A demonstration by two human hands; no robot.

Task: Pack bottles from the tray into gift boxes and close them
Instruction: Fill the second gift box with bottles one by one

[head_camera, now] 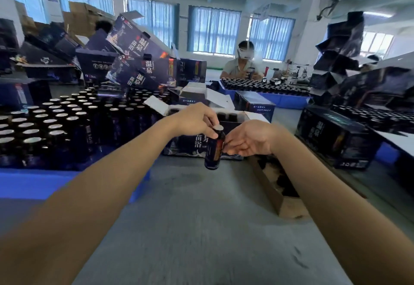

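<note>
Here, just before the open gift box [190,144], the left hand [197,120] pinches the bottle [214,151] by its neck; the right hand [248,138] touches its side, perhaps gripping, I cannot tell.

The bottle [214,150] is dark and glossy, whether glass or plastic cannot be told, with a printed label and a smooth silvery cap [218,127] that looks like metal. The rows of bottles [56,128] wear the same shiny caps. The tray [33,184] is smooth blue plastic. The gift box [188,146] is dark printed card with a slight sheen, its flaps white inside. The brown cardboard insert [277,197] is raw and matt. The bench [201,228] is grey, matt and faintly scuffed.
</note>
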